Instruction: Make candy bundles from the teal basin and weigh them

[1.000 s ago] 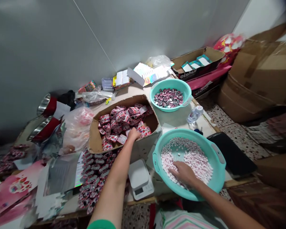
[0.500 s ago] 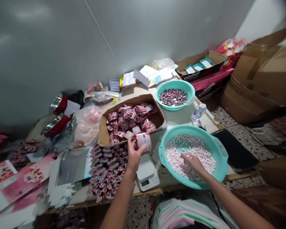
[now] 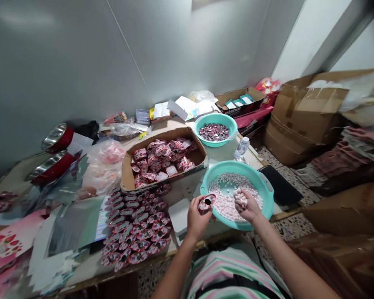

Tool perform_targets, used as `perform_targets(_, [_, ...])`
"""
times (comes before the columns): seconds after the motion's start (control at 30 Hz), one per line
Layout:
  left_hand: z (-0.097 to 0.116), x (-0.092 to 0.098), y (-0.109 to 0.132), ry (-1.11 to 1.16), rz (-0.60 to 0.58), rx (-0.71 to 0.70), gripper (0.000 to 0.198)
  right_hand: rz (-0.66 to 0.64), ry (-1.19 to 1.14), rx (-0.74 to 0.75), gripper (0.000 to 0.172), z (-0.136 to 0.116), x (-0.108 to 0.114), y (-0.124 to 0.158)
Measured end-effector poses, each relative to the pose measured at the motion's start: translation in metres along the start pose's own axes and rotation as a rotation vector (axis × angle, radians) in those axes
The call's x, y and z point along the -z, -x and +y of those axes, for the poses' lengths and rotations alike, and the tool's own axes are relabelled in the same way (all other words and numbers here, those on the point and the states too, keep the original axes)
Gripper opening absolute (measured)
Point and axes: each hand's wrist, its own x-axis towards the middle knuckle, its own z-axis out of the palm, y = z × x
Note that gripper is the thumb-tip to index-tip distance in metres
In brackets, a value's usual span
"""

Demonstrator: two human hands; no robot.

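My left hand point(image 3: 197, 222) is closed around a small red-and-pink printed container point(image 3: 206, 203), tilted so that its dark round opening faces up. It is at the left rim of a turquoise basin point(image 3: 269, 199) full of pale pink and white candies point(image 3: 224, 207). My right hand point(image 3: 252, 209), over the basin, is cupped around a heap of these candies. A white kitchen scale point(image 3: 179, 214) sits left of my left hand. Similar printed containers point(image 3: 140, 228) stand in tight rows beside it, several showing dark holes on top.
Behind the rows, a cardboard box point(image 3: 126, 174) holds more printed pieces. A smaller turquoise basin point(image 3: 235, 135) with round metallic lids stands further back, near a clear bottle point(image 3: 242, 148). Red steel bowls point(image 3: 51, 168) and plastic bags point(image 3: 102, 166) lie left; large cartons point(image 3: 294, 120) stand right.
My right hand has scooped up candies and turned palm up. My left hand has brought the container from near the cardboard box to the basin's edge, turning its opening up. The view has shifted right.
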Motion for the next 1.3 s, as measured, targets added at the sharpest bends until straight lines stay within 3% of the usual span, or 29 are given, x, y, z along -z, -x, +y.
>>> perform_targets(0.13, [0.0, -0.027, 0.01, -0.083, -0.054, -0.082, 0.044, -0.12, 0.041, -0.009, 0.029, -0.018, -0.018, 0.01])
perform_targets(0.33, [0.012, -0.074, 0.019, -0.147, -0.067, -0.077, 0.049, -0.243, 0.055, 0.025, 0.027, -0.042, -0.039, 0.015])
perform_targets(0.67, [0.015, -0.133, 0.014, 0.031, 0.02, 0.028, 0.049, -0.136, 0.058, 0.0, 0.028, -0.043, -0.035, 0.023])
perform_targets(0.93, [0.016, -0.154, 0.015, 0.108, 0.13, 0.104, 0.054, -0.075, 0.303, 0.111, 0.024, -0.053, -0.028, 0.029])
perform_targets(1.3, [0.017, -0.158, 0.017, 0.082, 0.211, 0.073, 0.05, -0.093, 0.374, 0.172, 0.027, -0.054, -0.034, 0.035])
